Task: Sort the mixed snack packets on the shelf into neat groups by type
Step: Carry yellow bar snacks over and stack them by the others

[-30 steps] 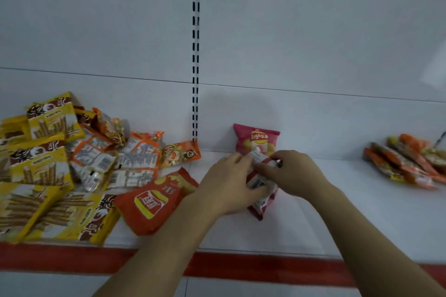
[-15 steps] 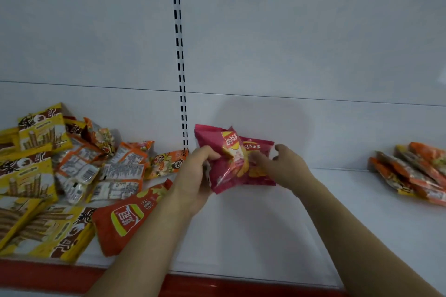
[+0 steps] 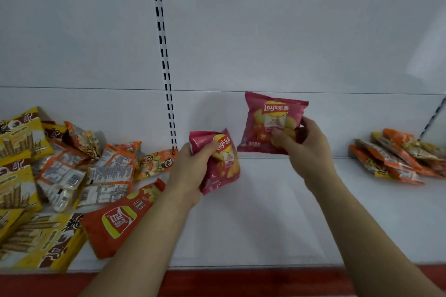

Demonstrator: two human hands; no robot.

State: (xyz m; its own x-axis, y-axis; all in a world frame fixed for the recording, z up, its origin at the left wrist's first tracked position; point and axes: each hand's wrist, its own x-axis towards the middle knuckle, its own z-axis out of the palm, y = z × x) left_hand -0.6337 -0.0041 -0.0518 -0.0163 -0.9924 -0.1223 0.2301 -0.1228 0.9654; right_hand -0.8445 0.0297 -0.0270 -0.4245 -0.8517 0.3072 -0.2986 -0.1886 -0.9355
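While both hands are up over the middle of the shelf [image 3: 253, 224], each holds one pink Lay's packet. My left hand [image 3: 190, 169] grips the left Lay's packet [image 3: 223, 164] by its upper corner, fingers curled round the crumpled top; the packet is tilted, its lower end pointing down toward the shelf, whether touching I cannot tell. My right hand [image 3: 306, 149] pinches the right Lay's packet [image 3: 272, 120] at its lower right, thumb on the front face, fingers behind. That packet stands upright, face to me, against the white back panel [image 3: 241, 31], its bottom edge at the line where panel meets shelf. The two packets are near each other but apart.

Left of my left forearm lies an orange-red packet [image 3: 120, 217], flat, logo upside down to me. Beyond it, a loose heap of small orange-and-white packets [image 3: 103, 171], some barcode side up. Furthest left, yellow wafer-roll packets [image 3: 21, 142] overlap one another, reaching the shelf's front edge.

On the far right of the shelf, well apart from the hands, a tighter group of orange packets [image 3: 395, 159] lies overlapped.

A slotted upright [image 3: 164, 55] runs down the back panel, ending just left of my left hand. A red strip [image 3: 241, 282] runs along the shelf front.
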